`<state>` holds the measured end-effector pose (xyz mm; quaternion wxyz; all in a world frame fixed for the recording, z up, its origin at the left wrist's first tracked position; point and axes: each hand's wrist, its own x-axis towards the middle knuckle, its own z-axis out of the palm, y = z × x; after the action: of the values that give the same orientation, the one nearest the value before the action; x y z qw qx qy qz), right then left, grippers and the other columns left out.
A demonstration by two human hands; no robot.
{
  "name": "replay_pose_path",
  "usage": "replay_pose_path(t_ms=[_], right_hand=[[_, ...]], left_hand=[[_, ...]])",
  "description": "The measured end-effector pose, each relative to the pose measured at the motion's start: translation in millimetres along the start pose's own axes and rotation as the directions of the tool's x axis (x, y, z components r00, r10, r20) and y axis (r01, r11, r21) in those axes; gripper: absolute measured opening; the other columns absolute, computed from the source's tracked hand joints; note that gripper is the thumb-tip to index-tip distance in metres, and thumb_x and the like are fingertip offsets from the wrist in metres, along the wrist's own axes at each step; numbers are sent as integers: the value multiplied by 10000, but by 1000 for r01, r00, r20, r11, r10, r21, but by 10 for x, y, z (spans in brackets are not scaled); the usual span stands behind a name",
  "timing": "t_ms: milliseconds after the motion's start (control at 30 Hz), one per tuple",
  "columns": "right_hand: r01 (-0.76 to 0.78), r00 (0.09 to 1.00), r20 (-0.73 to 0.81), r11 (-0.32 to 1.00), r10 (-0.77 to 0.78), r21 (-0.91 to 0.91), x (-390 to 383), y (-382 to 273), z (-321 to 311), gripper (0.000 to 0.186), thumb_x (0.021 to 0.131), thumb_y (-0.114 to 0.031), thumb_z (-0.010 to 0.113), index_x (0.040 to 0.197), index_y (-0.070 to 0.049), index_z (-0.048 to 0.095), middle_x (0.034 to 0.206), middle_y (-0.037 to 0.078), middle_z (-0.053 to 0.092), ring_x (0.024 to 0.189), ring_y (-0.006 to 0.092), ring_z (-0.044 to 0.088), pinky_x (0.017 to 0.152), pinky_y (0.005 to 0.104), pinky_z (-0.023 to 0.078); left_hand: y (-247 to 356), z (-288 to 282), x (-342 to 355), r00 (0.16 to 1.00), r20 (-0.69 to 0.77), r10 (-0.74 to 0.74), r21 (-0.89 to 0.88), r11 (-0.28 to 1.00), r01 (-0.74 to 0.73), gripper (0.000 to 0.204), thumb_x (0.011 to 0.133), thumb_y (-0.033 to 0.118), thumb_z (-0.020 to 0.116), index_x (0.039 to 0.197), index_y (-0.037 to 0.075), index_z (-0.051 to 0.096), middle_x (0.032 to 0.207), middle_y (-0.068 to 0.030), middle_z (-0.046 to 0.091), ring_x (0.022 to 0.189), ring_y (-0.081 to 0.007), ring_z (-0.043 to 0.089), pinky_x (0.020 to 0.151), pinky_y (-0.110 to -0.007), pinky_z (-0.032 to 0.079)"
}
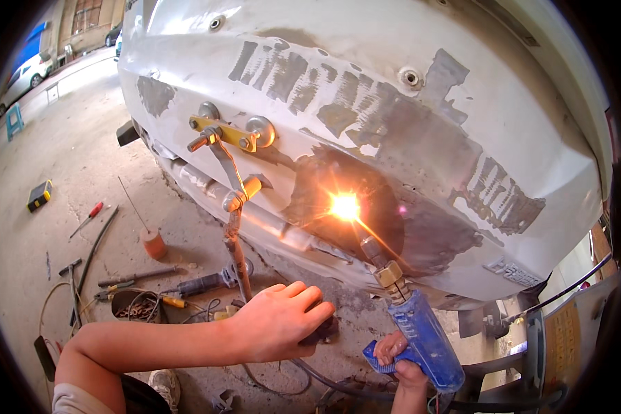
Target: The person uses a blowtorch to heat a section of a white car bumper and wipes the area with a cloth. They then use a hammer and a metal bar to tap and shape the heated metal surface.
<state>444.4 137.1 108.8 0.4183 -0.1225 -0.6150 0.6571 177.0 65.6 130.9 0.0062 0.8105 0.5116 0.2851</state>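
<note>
My right hand (401,360) is closed round the blue trigger handle of a spot welding gun (424,338). The gun's metal tip meets the car's dented white body panel (255,58), where a bright spark (345,206) flares against a dark scorched patch. My left hand (283,319) is closed over a dark object (322,331), mostly hidden by the fingers. Behind that wrist rises a rusty rod (236,252), leading up to a yellow bracket (224,133) with round metal discs set against the panel. Whether the rod joins what the left hand holds is hidden.
On the floor at left lie a yellow-black box (40,195), a red-handled screwdriver (87,219), a hammer (73,290) and a tin of scrap metal (139,306). An angle grinder (207,281) rests below the bumper. Cables (338,388) cross the ground near my hands. A metal machine (573,338) stands at right.
</note>
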Motion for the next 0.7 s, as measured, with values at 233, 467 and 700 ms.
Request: replay_pose_path(t_ms=[233, 467, 700], right_hand=[[27, 998, 58, 998, -31, 59, 3, 30, -54, 286, 718, -126, 708, 928, -33, 538, 803, 100, 543, 669, 202, 523, 629, 361, 433], [144, 989, 19, 990, -144, -7, -80, -278, 96, 319, 758, -238, 684, 967, -23, 577, 715, 89, 526, 616, 207, 521, 627, 375, 434], [172, 984, 41, 985, -171, -14, -179, -302, 77, 326, 753, -248, 667, 974, -26, 578, 704, 81, 522, 617, 212, 526, 633, 378, 435]], left_hand=[[-14, 33, 25, 997, -78, 20, -18, 1000, -22, 363, 681, 214, 744, 980, 82, 587, 944, -65, 585, 848, -239, 587, 719, -342, 500], [-46, -168, 404, 798, -600, 57, 91, 996, -3, 606, 637, 141, 766, 1190, 78, 526, 1135, -138, 499, 1043, -353, 501, 883, -436, 441], [-309, -4, 647, 641, -720, 267, 402, 913, 71, 575, 590, 89, 737, 1147, 85, 595, 1131, -123, 509, 1046, -331, 489, 887, -433, 429]])
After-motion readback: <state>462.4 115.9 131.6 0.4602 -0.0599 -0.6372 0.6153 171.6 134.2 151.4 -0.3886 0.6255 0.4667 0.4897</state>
